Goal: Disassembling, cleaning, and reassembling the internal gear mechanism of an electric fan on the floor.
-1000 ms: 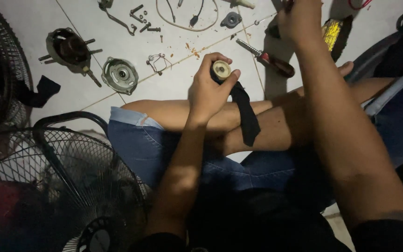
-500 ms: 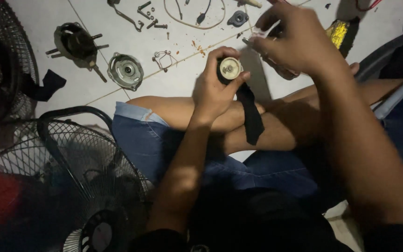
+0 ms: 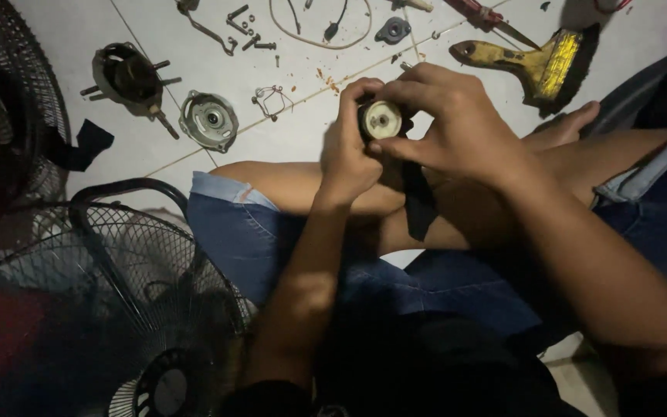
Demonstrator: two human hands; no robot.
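We sit on the tiled floor with legs crossed, both hands raised over the knee; the left hand is closed round a small round motor part, its pale circular face turned up toward the camera; the fingers wrap its far and left side, thumb hidden behind it. The right hand comes in from the right, fingers curled over the top of the part, thumb pressed at its lower right edge; so both hands are shut on the same piece, neither slack. A black strip, cloth or tape, hangs from under the part down across the shin; we cannot tell whether it is fixed to it.

Judged step: we are working on the part in hand, seating or turning something at its face, the left steadying, the right doing the work; what exactly the right fingertips bear on is hidden.

Next move, as we judge it: a firm hold by the left while the right twists or presses squarely, keeping the face level so nothing small drops into the lap.

Around us: a stator and a round end cap lie apart on the tiles at upper left; loose screws beyond them; a yellow brush at upper right; a wire fan guard near the left knee.
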